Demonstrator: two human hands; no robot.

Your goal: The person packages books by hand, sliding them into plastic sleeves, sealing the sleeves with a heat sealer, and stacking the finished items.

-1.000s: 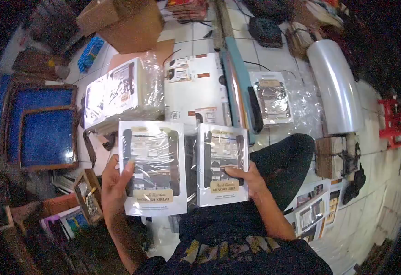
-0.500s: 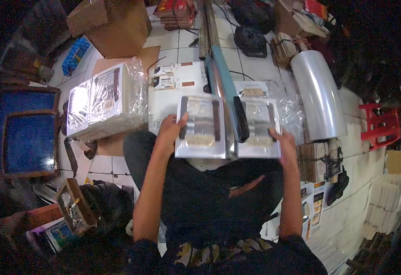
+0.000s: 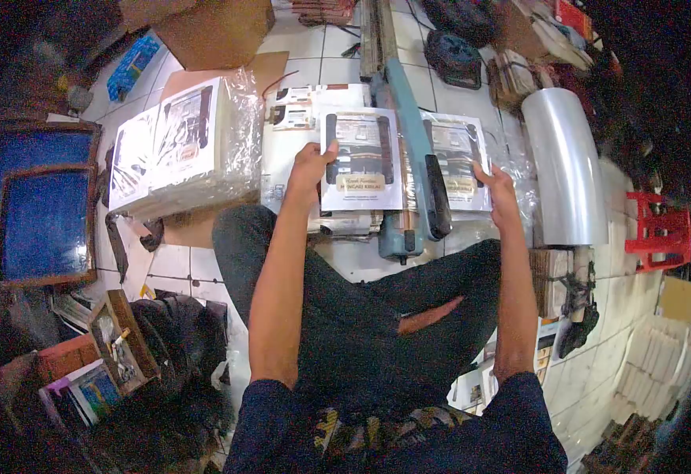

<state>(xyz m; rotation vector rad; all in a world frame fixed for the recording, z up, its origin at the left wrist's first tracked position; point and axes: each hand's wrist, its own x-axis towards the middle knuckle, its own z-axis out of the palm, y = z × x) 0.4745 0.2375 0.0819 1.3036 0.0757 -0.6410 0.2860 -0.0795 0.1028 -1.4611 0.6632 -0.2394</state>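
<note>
Head view: left hand [image 3: 311, 172] pinches one glossy book [image 3: 361, 158] by its outer edge at twelve o'clock; right hand [image 3: 502, 193], set apart, pinches a second book [image 3: 454, 154] likewise at two; a blue bar [image 3: 407, 118] runs between at one, the outer grips probably leaving both hands clear of it.
</note>
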